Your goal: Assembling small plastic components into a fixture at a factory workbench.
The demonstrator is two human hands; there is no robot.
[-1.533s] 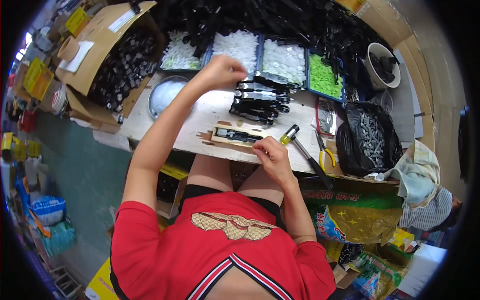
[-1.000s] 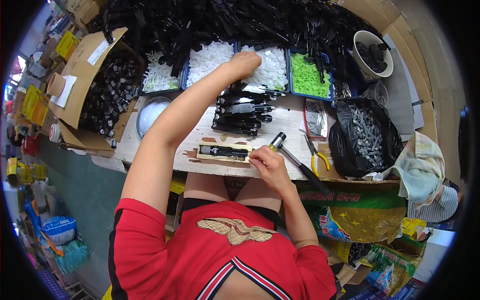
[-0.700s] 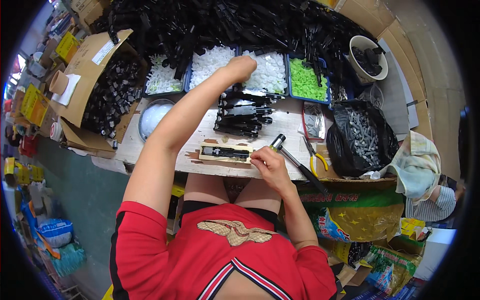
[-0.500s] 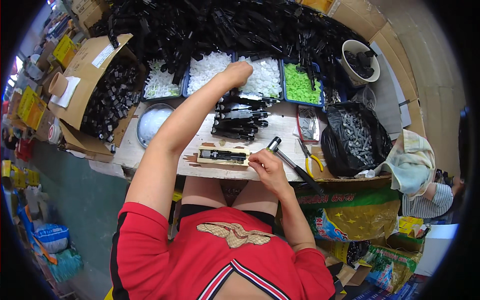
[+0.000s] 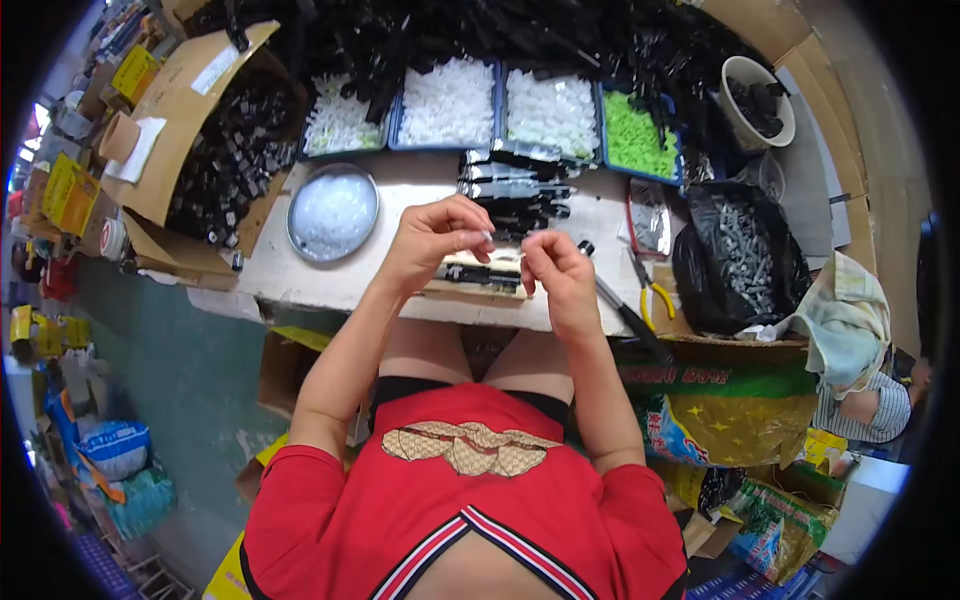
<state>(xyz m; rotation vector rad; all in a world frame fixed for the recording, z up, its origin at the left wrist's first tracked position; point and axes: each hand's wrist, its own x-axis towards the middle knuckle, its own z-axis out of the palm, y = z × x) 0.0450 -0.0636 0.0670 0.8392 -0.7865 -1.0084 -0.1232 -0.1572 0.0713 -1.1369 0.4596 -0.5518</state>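
Observation:
Above the near edge of the bench, my left hand pinches a small white plastic piece between thumb and fingertips. Close beside it, my right hand has thumb and forefinger pressed together; what they hold, if anything, is too small to make out. Under both hands lies a wooden block with a long black part set in it, partly covered by my left hand. Just beyond, several black assemblies are stacked side by side.
Blue trays hold white pieces and green pieces, with a black heap behind. A round dish sits left. Rightward are a hammer, yellow-handled pliers, a black bag of grey parts and a tub.
My left hand has come back from the white-piece trays to above the wooden block, with a small white piece in it. My right hand has lifted slightly toward it from the block's right end.

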